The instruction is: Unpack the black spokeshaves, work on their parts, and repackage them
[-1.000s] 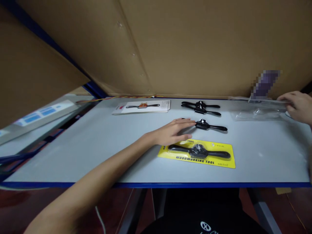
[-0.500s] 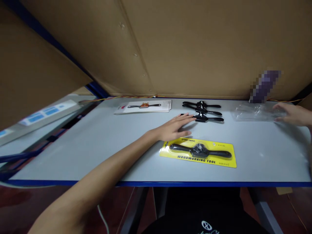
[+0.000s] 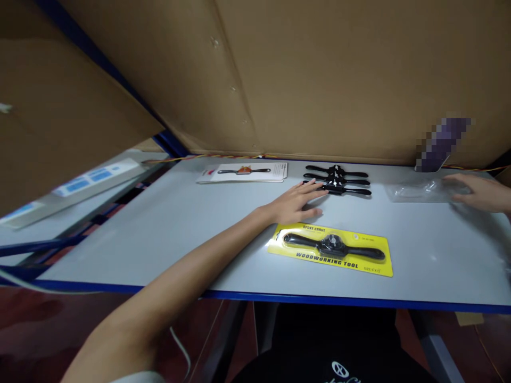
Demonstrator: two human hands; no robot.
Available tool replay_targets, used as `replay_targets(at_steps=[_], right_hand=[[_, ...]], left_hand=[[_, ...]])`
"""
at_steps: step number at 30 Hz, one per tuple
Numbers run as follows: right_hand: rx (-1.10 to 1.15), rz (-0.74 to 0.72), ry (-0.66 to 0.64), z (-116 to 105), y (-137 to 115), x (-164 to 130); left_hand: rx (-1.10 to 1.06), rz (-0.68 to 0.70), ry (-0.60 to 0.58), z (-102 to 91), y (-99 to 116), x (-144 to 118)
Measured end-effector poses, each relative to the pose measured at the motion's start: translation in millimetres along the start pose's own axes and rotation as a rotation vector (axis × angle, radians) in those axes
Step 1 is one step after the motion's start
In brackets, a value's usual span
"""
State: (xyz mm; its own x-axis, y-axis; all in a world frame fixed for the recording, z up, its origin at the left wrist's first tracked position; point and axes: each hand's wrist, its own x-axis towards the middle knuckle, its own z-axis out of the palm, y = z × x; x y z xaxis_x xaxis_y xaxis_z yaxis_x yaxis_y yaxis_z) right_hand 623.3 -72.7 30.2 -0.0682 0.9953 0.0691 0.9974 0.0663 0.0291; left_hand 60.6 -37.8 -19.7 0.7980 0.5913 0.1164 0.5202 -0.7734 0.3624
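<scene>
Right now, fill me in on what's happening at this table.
A person sits at a grey table. Their left hand lies flat, palm down, with its fingertips against the nearest of three loose black spokeshaves lined up side by side. The right hand rests on a pile of clear plastic bags at the far right. A packaged spokeshave on a yellow card lies just in front of the left hand, and a stack of white cards sits farther back.

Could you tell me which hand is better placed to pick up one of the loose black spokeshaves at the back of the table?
Probably the left hand: its fingertips lie at the loose black spokeshaves, while the right hand rests on the clear plastic bags farther right.
</scene>
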Motion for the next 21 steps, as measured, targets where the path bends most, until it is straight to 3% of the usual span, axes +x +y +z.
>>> replay_targets(at_steps=[4,12,17,18,21], right_hand=[[0.061,0.040,-0.124,4.9,-8.7,3.1],[-0.047,0.005,-0.029,5.3,-21.5,6.7],[0.067,-0.192,0.340,-12.1,-87.9,-4.4],[0.134,-0.245,0.352,-13.9,-106.5,-8.6],[0.242,-0.503,0.226,-13.5,-163.5,-25.1]], left_hand=[[-0.012,0.006,0.021,1.6,-1.7,-0.5],[-0.015,0.022,0.024,-1.7,-0.1,-1.6],[-0.054,0.041,0.098,-0.7,-0.9,-5.8],[-0.066,0.047,0.124,-0.5,-1.1,-6.7],[-0.076,0.068,0.202,-2.0,0.1,-9.9]])
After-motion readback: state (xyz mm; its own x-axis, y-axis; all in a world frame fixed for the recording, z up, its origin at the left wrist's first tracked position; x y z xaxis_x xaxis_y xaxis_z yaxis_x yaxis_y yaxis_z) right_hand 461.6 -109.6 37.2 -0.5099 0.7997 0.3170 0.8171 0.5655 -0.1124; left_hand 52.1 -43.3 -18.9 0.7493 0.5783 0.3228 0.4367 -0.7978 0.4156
